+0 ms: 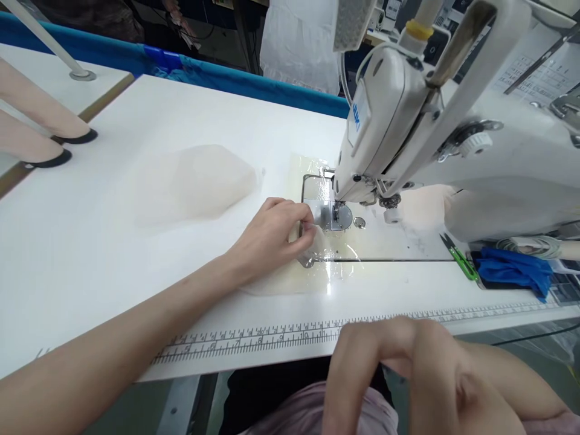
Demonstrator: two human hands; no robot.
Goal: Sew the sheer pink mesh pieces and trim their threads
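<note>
My left hand [283, 232] is beside the needle plate of a white sewing machine [389, 115], its thumb and fingers pinched together on a thin, see-through whitish piece of fabric [319, 243]. The presser foot [336, 211] is just to the right of these fingertips. Clear shiny film [348, 251] covers the machine bed around there. My right hand [385, 356] hangs bent at the table's front edge, over my lap. Its fingers point down and are partly hidden, so what they hold, if anything, does not show.
A pale sheer piece [203, 181] lies left on the white table. Green thread snips [460, 257] and a blue cloth [514, 272] lie at the right. A ruler strip [281, 338] runs along the front edge. Two leg-like forms with black tips [49, 145] rest far left.
</note>
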